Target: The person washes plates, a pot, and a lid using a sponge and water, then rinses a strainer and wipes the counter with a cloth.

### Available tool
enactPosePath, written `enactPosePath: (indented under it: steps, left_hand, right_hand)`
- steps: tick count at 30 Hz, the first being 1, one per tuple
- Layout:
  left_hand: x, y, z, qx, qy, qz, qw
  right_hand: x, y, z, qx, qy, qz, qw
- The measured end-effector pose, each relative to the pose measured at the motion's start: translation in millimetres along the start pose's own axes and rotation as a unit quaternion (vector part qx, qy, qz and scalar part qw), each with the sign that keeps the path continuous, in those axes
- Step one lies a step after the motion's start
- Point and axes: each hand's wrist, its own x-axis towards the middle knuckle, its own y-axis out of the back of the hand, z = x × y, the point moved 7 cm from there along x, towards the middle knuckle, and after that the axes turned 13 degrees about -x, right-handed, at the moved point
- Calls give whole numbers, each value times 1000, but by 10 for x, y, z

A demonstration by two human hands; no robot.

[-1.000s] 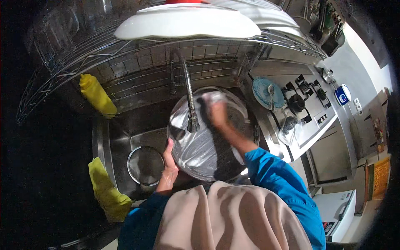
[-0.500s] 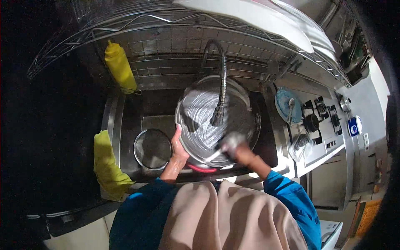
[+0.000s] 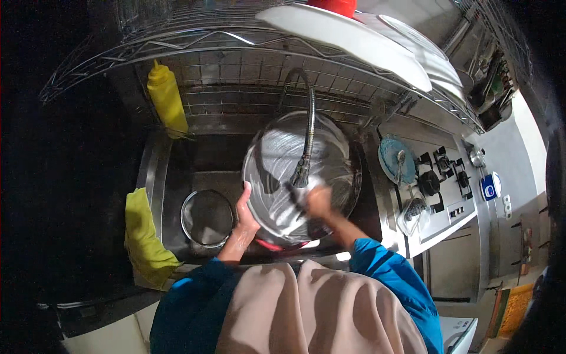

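Note:
A large round metal basin (image 3: 268, 156) with streaks of white suds stands tilted in the sink (image 3: 177, 171). My left hand (image 3: 244, 221) grips its near left rim, thumb up along the edge. Inside it my right hand (image 3: 320, 203), smeared by motion, presses toward the middle with fingers closed round something pale that I cannot make out. Over the basin hangs the flexible faucet (image 3: 309, 127), its spray head just above my right hand. Left of my left hand lies a round, thin-rimmed metal piece (image 3: 206, 218), perhaps a sieve. Something red (image 3: 277, 244) shows beneath the basin's near edge.
A yellow squeeze bottle (image 3: 167, 100) stands at the sink's back left corner; a yellow-green cloth (image 3: 144, 236) drapes over the left edge. Overhead runs a wire rack (image 3: 218, 38) with white plates (image 3: 354, 44). To the right are a blue plate (image 3: 396, 159) and a gas stove (image 3: 448, 189).
My right hand has moved left and up across the inside of the basin. The left hand keeps its hold on the rim. The whole view has shifted slightly.

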Motion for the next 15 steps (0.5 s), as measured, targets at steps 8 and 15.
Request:
enactPosePath:
  steps: [8, 15]
  left_hand:
    - [-52, 90, -51, -13, 19, 7, 1000]
    - [-26, 114, -140, -14, 35, 12, 999]
  right_hand:
    - [-136, 316, -939, -50, 135, -111, 983]
    - [-36, 149, 567, -25, -108, 119, 987]
